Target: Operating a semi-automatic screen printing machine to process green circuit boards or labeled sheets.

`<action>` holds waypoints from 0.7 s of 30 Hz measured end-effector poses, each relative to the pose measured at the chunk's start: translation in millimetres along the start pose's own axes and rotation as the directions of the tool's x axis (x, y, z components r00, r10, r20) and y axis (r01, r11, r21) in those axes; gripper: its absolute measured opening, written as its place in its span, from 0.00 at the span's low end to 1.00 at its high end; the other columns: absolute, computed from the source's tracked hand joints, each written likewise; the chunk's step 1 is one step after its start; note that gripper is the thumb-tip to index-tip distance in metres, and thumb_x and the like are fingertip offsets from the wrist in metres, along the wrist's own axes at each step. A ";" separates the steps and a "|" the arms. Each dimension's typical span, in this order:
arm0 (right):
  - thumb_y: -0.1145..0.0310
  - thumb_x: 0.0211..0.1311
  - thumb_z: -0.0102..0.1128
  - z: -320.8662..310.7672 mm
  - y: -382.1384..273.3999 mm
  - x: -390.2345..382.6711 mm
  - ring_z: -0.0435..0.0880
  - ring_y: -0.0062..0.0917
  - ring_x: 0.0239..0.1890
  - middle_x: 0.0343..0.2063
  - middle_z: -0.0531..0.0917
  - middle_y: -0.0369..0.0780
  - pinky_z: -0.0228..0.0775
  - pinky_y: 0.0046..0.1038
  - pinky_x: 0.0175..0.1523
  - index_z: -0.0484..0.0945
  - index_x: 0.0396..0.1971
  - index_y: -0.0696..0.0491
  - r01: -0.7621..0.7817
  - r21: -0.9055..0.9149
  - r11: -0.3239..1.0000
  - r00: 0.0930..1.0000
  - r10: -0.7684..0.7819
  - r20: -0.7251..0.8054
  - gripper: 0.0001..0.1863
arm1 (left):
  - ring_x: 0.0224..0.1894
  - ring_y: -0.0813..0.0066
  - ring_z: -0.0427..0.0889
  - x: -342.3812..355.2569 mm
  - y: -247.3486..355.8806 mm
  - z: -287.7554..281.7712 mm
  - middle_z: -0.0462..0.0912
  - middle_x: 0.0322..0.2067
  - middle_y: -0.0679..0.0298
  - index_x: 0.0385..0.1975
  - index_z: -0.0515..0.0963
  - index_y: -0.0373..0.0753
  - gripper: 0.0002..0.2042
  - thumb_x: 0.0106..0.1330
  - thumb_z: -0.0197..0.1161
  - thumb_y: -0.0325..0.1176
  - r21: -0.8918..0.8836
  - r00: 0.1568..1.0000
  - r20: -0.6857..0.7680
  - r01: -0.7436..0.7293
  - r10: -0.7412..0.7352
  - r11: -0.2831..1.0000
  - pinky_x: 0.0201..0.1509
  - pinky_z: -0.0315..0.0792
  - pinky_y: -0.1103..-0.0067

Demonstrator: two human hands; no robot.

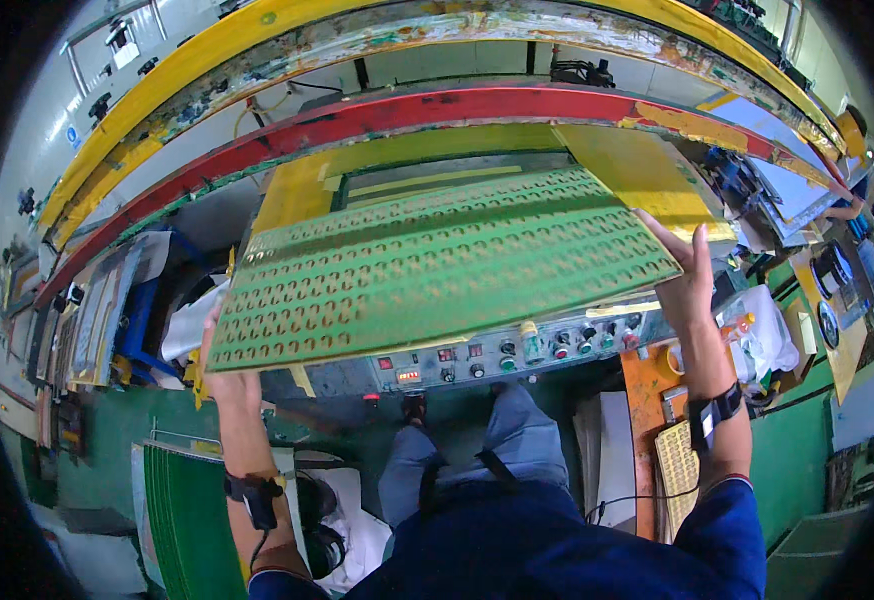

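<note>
A large green circuit board panel, covered in rows of round copper-coloured marks, is held up and tilted in front of me. My left hand grips its lower left corner, with most of the fingers hidden behind the panel. At the right edge, my right hand is closed on the panel, the thumb up and the other fingers partly behind it. Under and beyond the panel is a yellow-framed printing screen on the machine.
A red beam and a paint-stained yellow bar cross above the machine. Knobs and lit displays line its control panel. Green boards stand at lower left. An orange bench at right bears a perforated yellow board.
</note>
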State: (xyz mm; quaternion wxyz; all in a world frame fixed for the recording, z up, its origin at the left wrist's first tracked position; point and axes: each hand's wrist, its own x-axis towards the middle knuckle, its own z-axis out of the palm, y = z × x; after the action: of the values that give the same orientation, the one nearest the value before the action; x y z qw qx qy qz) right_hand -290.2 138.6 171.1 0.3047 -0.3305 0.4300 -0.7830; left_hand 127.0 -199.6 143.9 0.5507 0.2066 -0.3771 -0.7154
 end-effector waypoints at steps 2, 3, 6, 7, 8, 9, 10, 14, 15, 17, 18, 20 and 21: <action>0.47 0.68 0.38 -37.9 -7.0 25.8 0.71 0.33 0.58 0.55 0.72 0.49 0.59 0.31 0.62 0.66 0.55 0.66 -0.154 0.012 0.988 0.987 0.154 -0.047 0.34 | 0.55 0.66 0.73 23.8 -12.9 6.7 0.72 0.54 0.56 0.56 0.67 0.33 0.19 0.70 0.47 0.38 0.106 0.991 0.134 -0.006 -0.009 0.994 0.61 0.65 0.71; 0.46 0.68 0.41 -48.2 -4.7 39.8 0.74 0.32 0.54 0.52 0.75 0.47 0.64 0.30 0.59 0.70 0.52 0.64 -0.303 0.037 0.952 0.949 0.305 -0.084 0.32 | 0.55 0.68 0.73 42.8 -25.3 0.2 0.73 0.53 0.57 0.57 0.67 0.32 0.19 0.69 0.49 0.34 0.204 0.988 0.148 -0.064 0.034 0.977 0.60 0.66 0.73; 0.63 0.65 0.51 -86.9 9.1 85.7 0.79 0.26 0.42 0.41 0.80 0.40 0.71 0.27 0.48 0.75 0.45 0.58 -0.158 -0.512 0.845 0.962 0.016 -0.272 0.15 | 0.54 0.70 0.74 76.3 -32.3 24.3 0.74 0.53 0.58 0.56 0.68 0.31 0.19 0.66 0.52 0.29 0.313 0.951 0.310 -0.106 0.004 0.944 0.57 0.68 0.75; 0.65 0.64 0.51 -94.7 13.3 94.7 0.79 0.25 0.40 0.40 0.80 0.39 0.72 0.26 0.46 0.76 0.43 0.57 -0.138 -0.432 0.891 0.960 0.013 -0.279 0.13 | 0.53 0.70 0.74 94.4 -48.2 36.0 0.74 0.52 0.58 0.55 0.69 0.30 0.18 0.65 0.53 0.27 0.359 0.943 0.328 -0.176 0.053 0.917 0.56 0.68 0.76; 0.67 0.64 0.51 -98.6 22.5 107.8 0.79 0.23 0.38 0.38 0.80 0.38 0.72 0.26 0.44 0.77 0.41 0.57 -0.117 -0.334 0.935 0.961 0.022 -0.275 0.12 | 0.52 0.70 0.75 110.3 -51.3 41.5 0.75 0.51 0.58 0.54 0.69 0.30 0.18 0.64 0.54 0.26 0.431 0.953 0.302 -0.133 -0.003 0.892 0.55 0.69 0.77; 0.68 0.63 0.52 -113.8 19.4 117.5 0.79 0.22 0.37 0.36 0.81 0.38 0.72 0.26 0.43 0.78 0.39 0.56 -0.147 -0.289 0.946 0.969 0.080 -0.233 0.10 | 0.51 0.70 0.76 128.2 -58.8 48.2 0.76 0.50 0.58 0.54 0.70 0.30 0.18 0.63 0.54 0.25 0.484 0.956 0.285 -0.083 -0.067 0.871 0.53 0.70 0.77; 0.72 0.58 0.56 -115.7 20.9 129.5 0.78 0.25 0.37 0.35 0.80 0.37 0.70 0.26 0.45 0.77 0.41 0.58 -0.208 -0.299 0.931 0.944 0.111 -0.312 0.11 | 0.49 0.70 0.77 144.1 -62.0 49.0 0.77 0.49 0.59 0.53 0.71 0.30 0.18 0.63 0.56 0.26 0.464 0.940 0.315 -0.035 -0.128 0.885 0.52 0.70 0.78; 0.70 0.55 0.60 -145.9 51.4 176.4 0.78 0.25 0.43 0.41 0.80 0.38 0.68 0.29 0.50 0.76 0.45 0.59 -0.143 -0.550 0.823 0.955 -0.030 -0.294 0.17 | 0.56 0.71 0.72 194.4 -89.5 27.7 0.74 0.54 0.60 0.53 0.71 0.33 0.18 0.62 0.59 0.27 0.669 0.913 0.268 0.053 -0.307 0.742 0.58 0.65 0.81; 0.69 0.55 0.61 -138.6 48.1 176.0 0.77 0.25 0.44 0.43 0.79 0.38 0.67 0.29 0.52 0.76 0.46 0.58 -0.199 -0.675 0.711 0.933 -0.073 -0.352 0.18 | 0.55 0.69 0.72 189.7 -91.2 39.0 0.76 0.51 0.59 0.50 0.72 0.34 0.16 0.62 0.60 0.28 0.810 0.921 0.205 0.031 -0.332 0.586 0.59 0.65 0.78; 0.69 0.55 0.61 -130.7 45.8 181.4 0.77 0.25 0.44 0.43 0.79 0.38 0.67 0.29 0.52 0.76 0.46 0.58 -0.237 -0.797 0.556 0.925 -0.121 -0.360 0.19 | 0.55 0.69 0.72 196.8 -107.6 37.9 0.76 0.51 0.59 0.50 0.72 0.34 0.16 0.62 0.60 0.28 0.867 0.922 0.221 -0.037 -0.317 0.497 0.59 0.65 0.78; 0.69 0.55 0.61 -141.8 3.2 160.2 0.77 0.25 0.44 0.43 0.79 0.38 0.67 0.29 0.52 0.76 0.46 0.58 -0.265 -0.844 0.467 0.897 -0.203 -0.393 0.19 | 0.55 0.68 0.72 205.6 -137.0 62.8 0.76 0.51 0.59 0.50 0.72 0.34 0.17 0.62 0.60 0.28 0.836 0.891 0.313 -0.095 -0.328 0.540 0.59 0.65 0.77; 0.69 0.55 0.61 -134.3 40.9 180.0 0.77 0.26 0.45 0.43 0.79 0.38 0.67 0.29 0.52 0.75 0.46 0.58 -0.267 -0.849 0.455 0.920 -0.142 -0.365 0.19 | 0.55 0.68 0.72 205.9 -127.7 20.8 0.75 0.51 0.59 0.51 0.72 0.34 0.17 0.62 0.60 0.28 0.863 0.911 0.289 -0.116 -0.293 0.492 0.59 0.65 0.77; 0.69 0.55 0.61 -126.8 49.8 188.7 0.77 0.26 0.45 0.43 0.79 0.38 0.67 0.29 0.52 0.75 0.47 0.58 -0.263 -0.854 0.449 0.930 -0.118 -0.348 0.19 | 0.55 0.68 0.72 202.5 -119.8 -3.4 0.75 0.51 0.58 0.51 0.71 0.34 0.17 0.62 0.60 0.28 0.862 0.918 0.292 -0.131 -0.270 0.489 0.59 0.65 0.77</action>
State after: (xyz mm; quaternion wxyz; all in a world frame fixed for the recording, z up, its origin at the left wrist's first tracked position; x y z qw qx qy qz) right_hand -491.9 32.7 123.5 0.0365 -0.2728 0.8371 -0.4728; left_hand -8.7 -378.7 74.1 0.2537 0.3242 -0.7780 -0.4745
